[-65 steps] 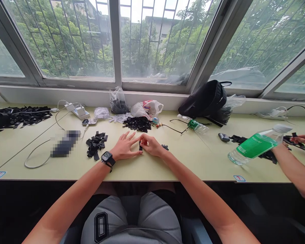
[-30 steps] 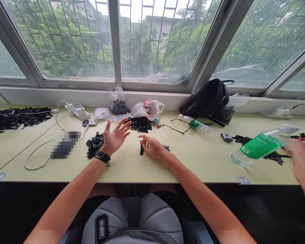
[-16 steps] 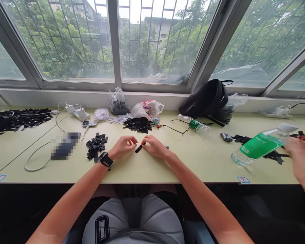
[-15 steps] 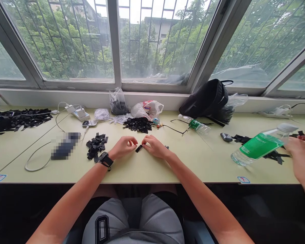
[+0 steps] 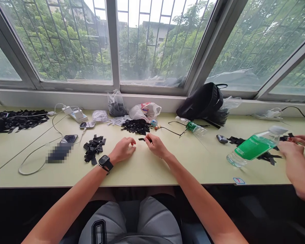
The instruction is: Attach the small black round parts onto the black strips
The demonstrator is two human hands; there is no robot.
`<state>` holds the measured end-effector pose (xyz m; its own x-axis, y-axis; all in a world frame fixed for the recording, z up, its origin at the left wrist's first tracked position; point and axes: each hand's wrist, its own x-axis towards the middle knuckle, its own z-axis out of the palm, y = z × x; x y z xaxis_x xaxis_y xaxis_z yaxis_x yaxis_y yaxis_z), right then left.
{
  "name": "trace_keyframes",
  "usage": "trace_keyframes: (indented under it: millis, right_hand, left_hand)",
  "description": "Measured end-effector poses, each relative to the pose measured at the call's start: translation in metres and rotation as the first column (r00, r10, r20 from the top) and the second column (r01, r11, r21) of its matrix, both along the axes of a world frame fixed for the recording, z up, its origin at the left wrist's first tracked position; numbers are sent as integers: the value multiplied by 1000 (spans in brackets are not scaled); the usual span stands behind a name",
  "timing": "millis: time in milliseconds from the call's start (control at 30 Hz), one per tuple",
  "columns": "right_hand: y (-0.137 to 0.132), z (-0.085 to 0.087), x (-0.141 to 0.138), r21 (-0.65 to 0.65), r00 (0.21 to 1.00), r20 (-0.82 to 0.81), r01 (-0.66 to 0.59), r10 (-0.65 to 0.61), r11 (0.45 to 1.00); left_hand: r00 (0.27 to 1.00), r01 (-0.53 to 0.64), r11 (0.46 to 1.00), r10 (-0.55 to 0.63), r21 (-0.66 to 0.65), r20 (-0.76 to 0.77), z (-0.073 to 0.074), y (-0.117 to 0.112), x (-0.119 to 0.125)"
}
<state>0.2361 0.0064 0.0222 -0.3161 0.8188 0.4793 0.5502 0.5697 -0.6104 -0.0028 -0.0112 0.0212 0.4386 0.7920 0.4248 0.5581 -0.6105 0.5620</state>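
Observation:
My right hand pinches a small black strip just above the pale green table, its fingers closed on one end. My left hand, with a black watch on the wrist, rests beside it with the fingers curled and nothing visible in them. A heap of black pieces lies just beyond both hands. A smaller stack of black strips sits to the left of my left hand.
A phone, a power strip and white cables lie at left; plastic bags and a black bag stand by the window. A tilted water bottle stands at right near another person's hands.
My left hand rose open, came back to the strip, then let go. My right hand has carried the strip a little farther from me, toward the heap. The view shifted slightly.

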Motion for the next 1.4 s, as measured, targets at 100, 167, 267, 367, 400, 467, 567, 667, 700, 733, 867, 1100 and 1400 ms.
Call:
trace_keyframes:
  millis: [100,167,267,367,400,467,567,667,700,733,867,1100,1400]
  right_hand:
    - [0,-1,-1,-71,997,-45,-71,67,995]
    - [0,-1,-1,-117,991,-76,-117,108,986]
    - [1,-2,-1,-113,991,-102,-97,85,989]
    - [3,-2,-1,-76,993,-106,-54,46,996]
    - [4,-3,-1,-70,993,-107,-48,40,996]
    - [4,-4,-1,-69,993,-109,-41,33,997]
    - [4,-5,-3,-84,994,-103,-41,32,996]
    - [1,-4,-4,-90,995,-97,-47,38,995]
    - [0,-4,-4,-93,994,-97,-55,46,994]
    - [-1,-4,-5,-98,993,-99,-67,57,993]
    - [-1,-3,-5,-127,987,-124,-113,97,985]
    - [2,-3,-2,-245,930,-297,-293,216,924]
    - [-1,-5,-6,-282,896,-316,-402,312,871]
  left_hand:
    - [998,-34,999,32,39,50,-2,2,0]
    - [997,3,999,-7,53,76,-1,0,1]
    - [993,117,991,-118,61,21,2,-5,4]
    - [979,186,975,-174,122,-102,2,-15,14]
    - [969,215,966,-193,144,-151,2,-19,18]
    - [933,310,938,-268,157,-240,1,-29,29]
    - [871,448,881,-391,152,-296,2,-41,39]
    - [848,501,852,-448,152,-285,6,-46,41]
    - [850,500,852,-450,153,-274,7,-46,40]
    - [857,491,858,-444,154,-261,7,-45,39]
    - [934,332,921,-292,204,-206,1,-35,36]
    - [971,-111,992,94,67,222,-6,-10,28]
    - [862,175,956,-32,-236,506,-9,1,26]
